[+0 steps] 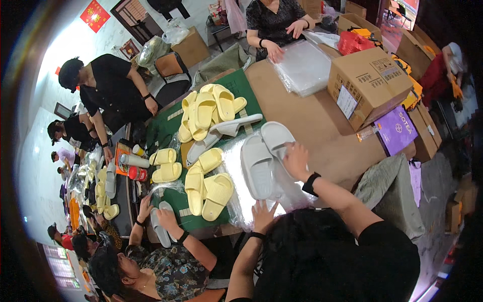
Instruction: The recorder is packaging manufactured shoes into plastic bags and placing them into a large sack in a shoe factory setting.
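A pair of light grey slippers, one on the left (257, 168) and one on the right (274, 132), lies side by side, toes away from me, on shiny clear plastic bags (236, 201). My right hand (297, 161) reaches in from the right, its fingers bent against the outer side of the right slipper, near the strap. Below the left slipper's heel, my left hand (263, 216) is spread at the near edge of the plastic and holds nothing. Yellow slippers (216, 194) lie just left of the bags, and more are piled (206, 108) further back with grey ones (234, 126).
A green cutting mat (241, 83) covers the table's left part. At the right stand a cardboard box (370, 83) and a purple bag (395, 130). A co-worker across the table touches a stack of clear bags (302, 65). Another at the near left handles grey slippers (161, 229).
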Available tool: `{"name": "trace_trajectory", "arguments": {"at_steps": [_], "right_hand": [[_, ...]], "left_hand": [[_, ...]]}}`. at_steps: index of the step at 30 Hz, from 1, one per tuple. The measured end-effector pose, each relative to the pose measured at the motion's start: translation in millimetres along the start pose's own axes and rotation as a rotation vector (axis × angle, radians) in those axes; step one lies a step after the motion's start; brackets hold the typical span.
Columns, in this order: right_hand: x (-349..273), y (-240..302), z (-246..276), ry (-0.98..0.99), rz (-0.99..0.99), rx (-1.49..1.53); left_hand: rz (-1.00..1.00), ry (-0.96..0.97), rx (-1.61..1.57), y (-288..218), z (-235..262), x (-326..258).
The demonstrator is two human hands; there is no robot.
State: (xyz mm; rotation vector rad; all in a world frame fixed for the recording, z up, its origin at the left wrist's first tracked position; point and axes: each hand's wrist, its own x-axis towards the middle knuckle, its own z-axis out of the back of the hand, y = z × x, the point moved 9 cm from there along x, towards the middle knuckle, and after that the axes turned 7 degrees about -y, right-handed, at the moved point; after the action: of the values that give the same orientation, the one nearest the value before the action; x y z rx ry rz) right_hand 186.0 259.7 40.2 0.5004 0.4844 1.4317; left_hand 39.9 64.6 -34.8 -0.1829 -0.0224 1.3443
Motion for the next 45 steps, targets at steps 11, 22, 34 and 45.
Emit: {"name": "trace_trajectory", "arguments": {"at_steps": [11, 22, 34, 45], "right_hand": [[9.8, 40.9, -97.4, 0.177, 0.308, 0.038], [-10.1, -25.8, 49.1, 0.035, 0.257, 0.67], [-160.8, -103.4, 88.6, 1.168, 0.028, 0.72], [-152.9, -50.6, 83.1, 1.001, 0.417, 0.626]], "left_hand": [[-0.243, -0.043, 0.189, -10.6, 19.9, -6.8], [-0.051, 0.037, 0.057, -6.8, 18.8, 23.0], [-0.148, -0.021, 0.036, -19.3, 19.1, 63.8], [0.135, -0.126, -0.502, -14.3, 67.2, 80.3]]}}
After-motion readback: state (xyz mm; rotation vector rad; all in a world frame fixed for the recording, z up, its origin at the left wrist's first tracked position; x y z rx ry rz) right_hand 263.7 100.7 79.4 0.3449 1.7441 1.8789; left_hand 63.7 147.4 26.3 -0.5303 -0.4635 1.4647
